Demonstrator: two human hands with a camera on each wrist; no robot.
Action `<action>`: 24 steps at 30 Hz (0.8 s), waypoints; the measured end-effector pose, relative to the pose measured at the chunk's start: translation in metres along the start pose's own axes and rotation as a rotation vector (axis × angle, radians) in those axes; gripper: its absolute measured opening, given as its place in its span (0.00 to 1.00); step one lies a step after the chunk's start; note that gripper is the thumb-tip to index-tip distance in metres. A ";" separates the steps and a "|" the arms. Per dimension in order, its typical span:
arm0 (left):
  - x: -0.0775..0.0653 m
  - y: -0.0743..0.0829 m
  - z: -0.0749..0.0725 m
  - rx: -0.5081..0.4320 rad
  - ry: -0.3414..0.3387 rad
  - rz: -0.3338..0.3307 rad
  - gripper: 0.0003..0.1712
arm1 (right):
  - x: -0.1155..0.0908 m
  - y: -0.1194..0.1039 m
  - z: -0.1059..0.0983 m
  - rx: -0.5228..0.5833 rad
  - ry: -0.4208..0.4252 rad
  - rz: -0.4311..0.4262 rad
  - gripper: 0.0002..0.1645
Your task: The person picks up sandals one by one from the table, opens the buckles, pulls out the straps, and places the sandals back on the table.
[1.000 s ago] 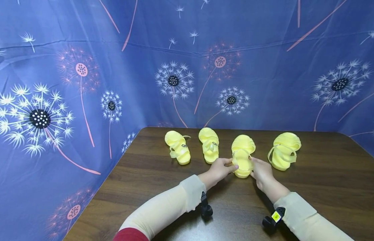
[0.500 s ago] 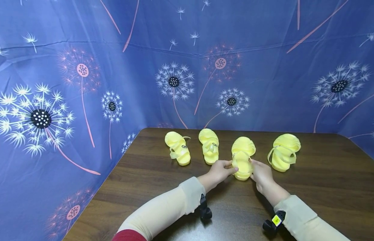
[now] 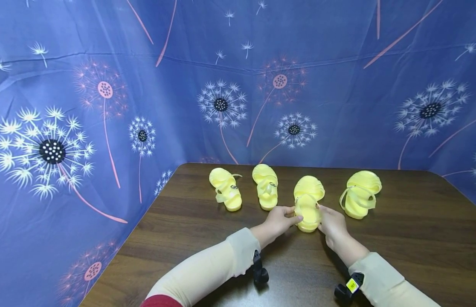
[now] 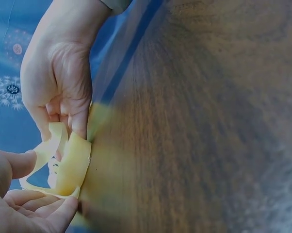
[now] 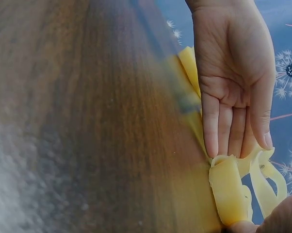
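- Since the earlier head view, the held sandal [image 3: 309, 204], right of centre in the frame, has slid slightly toward the lower edge, by a little more than the overall shift of the picture.
- The left hand [image 3: 278, 221] and right hand [image 3: 334, 225] have come down with it; its ankle strap [image 4: 45, 151] showed more clearly across the opening then and is harder to make out from above now.
- The left outer sandal [image 3: 227, 189], second sandal [image 3: 266, 187] and right outer sandal [image 3: 360, 195] appear to have stayed put.
- The left hand pinches the near half's left side, its thumb at the strap; the right hand grips the opposite side, its fingertips partly hidden from above.
- The sandal appears to rest on the surface [image 3: 176, 221], toe toward the top of the frame, heel toward the bottom; whether the heel is slightly lifted, I cannot tell.
- To handle it well, both hands should pull evenly, since the soft-looking body would probably twist or fold under a one-sided tug.
- Light thumb pressure seems best, lest the thin strap be stretched or bent inward.
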State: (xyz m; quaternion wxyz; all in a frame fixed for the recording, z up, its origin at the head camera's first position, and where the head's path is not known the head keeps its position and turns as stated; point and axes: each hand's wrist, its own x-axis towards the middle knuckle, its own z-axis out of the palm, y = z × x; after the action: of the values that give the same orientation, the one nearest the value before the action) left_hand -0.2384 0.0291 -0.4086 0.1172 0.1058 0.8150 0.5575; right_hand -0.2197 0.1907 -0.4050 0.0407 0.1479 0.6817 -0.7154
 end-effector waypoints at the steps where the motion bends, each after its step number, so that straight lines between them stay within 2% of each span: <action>1: -0.001 0.000 0.000 0.001 0.000 0.003 0.28 | -0.001 0.000 0.000 -0.002 0.000 0.002 0.30; 24: -0.012 0.000 0.003 0.011 0.002 0.017 0.28 | -0.015 0.003 -0.001 -0.061 -0.006 -0.018 0.30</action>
State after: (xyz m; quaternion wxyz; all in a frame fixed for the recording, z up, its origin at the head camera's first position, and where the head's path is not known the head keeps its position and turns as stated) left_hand -0.2259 0.0287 -0.4086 0.1108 0.1129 0.8173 0.5540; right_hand -0.2039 0.1896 -0.4042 0.0408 0.1384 0.7042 -0.6952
